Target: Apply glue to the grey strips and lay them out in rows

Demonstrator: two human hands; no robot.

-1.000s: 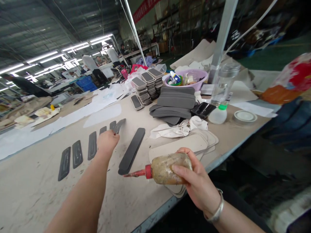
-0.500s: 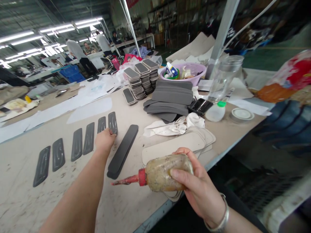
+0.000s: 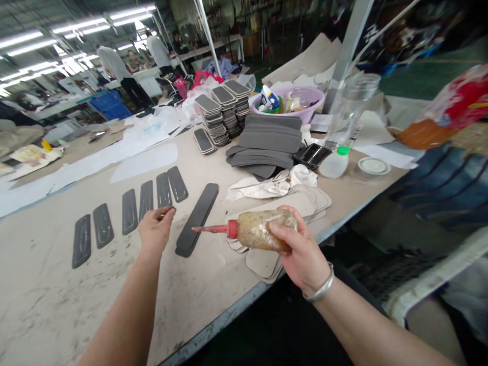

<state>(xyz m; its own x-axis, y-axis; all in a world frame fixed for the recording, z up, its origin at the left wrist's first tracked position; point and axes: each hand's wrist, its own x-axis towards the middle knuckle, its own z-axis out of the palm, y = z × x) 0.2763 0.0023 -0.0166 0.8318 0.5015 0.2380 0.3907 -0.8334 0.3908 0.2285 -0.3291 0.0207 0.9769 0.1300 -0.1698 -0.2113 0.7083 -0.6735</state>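
Note:
My right hand (image 3: 301,249) is wrapped round a squeeze glue bottle (image 3: 263,231), yellowish and stained, its red nozzle pointing left over a small stack of dark grey strips (image 3: 198,218). Left of that stack, my left hand (image 3: 157,226) hovers with thumb and fingertips pressed together and nothing visible between them. Just beyond it lie several dark grey strips in a row, among them a tilted one (image 3: 177,184) at the right end and another (image 3: 81,241) at the left end. Wet, shiny lines coat their tops. My left hand partly covers the lower end of a middle strip (image 3: 146,195).
Beige panels (image 3: 263,262) lie near the table's front edge, beside a white cloth (image 3: 259,188). Behind are piled grey strips (image 3: 270,140), stacked small pieces (image 3: 217,122), a purple basin (image 3: 314,107), a clear jar (image 3: 353,109) and a green-capped bottle (image 3: 334,163). People work farther back.
My left hand has let go of the rightmost strip and drawn back toward me; that strip now lies tilted. My right hand has raised the glue bottle, its nozzle now over the stacked strips.

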